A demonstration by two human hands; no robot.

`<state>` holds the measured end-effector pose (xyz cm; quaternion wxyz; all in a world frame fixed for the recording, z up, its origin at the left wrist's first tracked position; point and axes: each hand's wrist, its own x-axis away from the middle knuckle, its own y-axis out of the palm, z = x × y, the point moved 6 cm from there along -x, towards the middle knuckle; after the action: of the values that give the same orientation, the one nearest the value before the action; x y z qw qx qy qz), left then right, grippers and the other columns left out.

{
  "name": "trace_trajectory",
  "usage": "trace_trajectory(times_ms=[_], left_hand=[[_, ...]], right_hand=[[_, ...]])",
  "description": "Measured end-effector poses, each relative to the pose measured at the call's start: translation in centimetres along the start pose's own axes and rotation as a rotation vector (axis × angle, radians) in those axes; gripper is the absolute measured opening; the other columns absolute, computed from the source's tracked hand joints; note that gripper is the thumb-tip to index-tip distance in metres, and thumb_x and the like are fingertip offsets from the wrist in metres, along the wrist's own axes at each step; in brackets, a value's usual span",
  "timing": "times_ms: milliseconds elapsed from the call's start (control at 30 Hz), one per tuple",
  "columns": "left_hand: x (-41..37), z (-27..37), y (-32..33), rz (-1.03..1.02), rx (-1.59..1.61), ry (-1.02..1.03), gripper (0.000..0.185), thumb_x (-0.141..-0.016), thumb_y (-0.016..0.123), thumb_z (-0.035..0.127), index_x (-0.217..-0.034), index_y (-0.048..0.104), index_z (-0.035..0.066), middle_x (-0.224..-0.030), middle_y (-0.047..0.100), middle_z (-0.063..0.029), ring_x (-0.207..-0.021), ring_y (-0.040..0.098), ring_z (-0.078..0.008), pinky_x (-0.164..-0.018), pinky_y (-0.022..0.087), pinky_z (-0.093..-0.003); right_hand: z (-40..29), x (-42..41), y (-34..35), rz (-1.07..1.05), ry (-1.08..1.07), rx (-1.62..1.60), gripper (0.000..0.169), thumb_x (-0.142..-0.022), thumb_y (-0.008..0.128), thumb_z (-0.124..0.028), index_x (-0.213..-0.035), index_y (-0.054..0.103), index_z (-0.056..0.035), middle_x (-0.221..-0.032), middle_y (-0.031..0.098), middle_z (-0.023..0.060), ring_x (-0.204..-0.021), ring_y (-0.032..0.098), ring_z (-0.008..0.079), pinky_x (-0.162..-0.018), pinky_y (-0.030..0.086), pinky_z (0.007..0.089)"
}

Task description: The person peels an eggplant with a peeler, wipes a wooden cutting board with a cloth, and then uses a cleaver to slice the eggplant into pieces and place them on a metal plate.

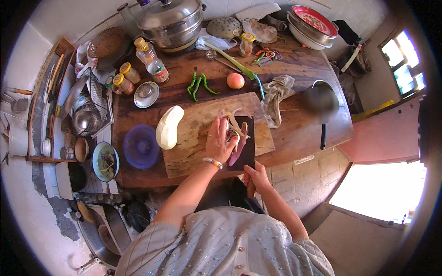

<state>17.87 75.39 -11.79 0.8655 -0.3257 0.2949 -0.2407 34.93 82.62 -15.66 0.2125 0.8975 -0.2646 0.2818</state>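
My right hand grips the wooden handle of a cleaver with a wide dark blade, held flat at the right part of the wooden cutting board. Purple and pale vegetable peels lie on the blade. My left hand, with a bracelet at the wrist, is on the peels at the blade's left edge; its fingers are curled over some of them. A peeled pale vegetable, probably an eggplant, rests at the board's left edge.
Left of the board sits a purple plastic basket. Behind are green chilies, a tomato, a leek or large scallion and a rag. A handled pan stands at right, a steamer at the back.
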Motion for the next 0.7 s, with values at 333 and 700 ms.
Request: trace_trajectory(times_ms=[333,700], left_hand=[[0.6,2.9,0.7,0.108,0.189,-0.039,0.053,-0.074,0.068,0.023,-0.121,0.05,0.005,-0.131,0.042,-0.0188,-0.119,0.04,-0.041,-0.099,0.036,-0.0444],[3.5,12.7,3.9,0.053,0.287,0.06,0.049,-0.077,0.064,0.023,-0.119,0.051,0.003,-0.132,0.04,-0.023,-0.122,0.037,-0.044,-0.1,0.033,-0.0481]], right_hand=[[-0.8,0.9,2.2,-0.009,-0.057,0.119,0.005,-0.085,0.051,-0.007,-0.086,0.051,-0.0026,-0.057,0.05,0.003,-0.041,0.049,0.0132,-0.037,0.041,0.0272],[-0.3,8.6,-6.2,0.076,-0.128,0.22,0.009,-0.086,0.053,-0.009,-0.092,0.053,-0.0025,-0.06,0.053,0.0007,-0.049,0.051,0.0092,-0.044,0.041,0.0256]])
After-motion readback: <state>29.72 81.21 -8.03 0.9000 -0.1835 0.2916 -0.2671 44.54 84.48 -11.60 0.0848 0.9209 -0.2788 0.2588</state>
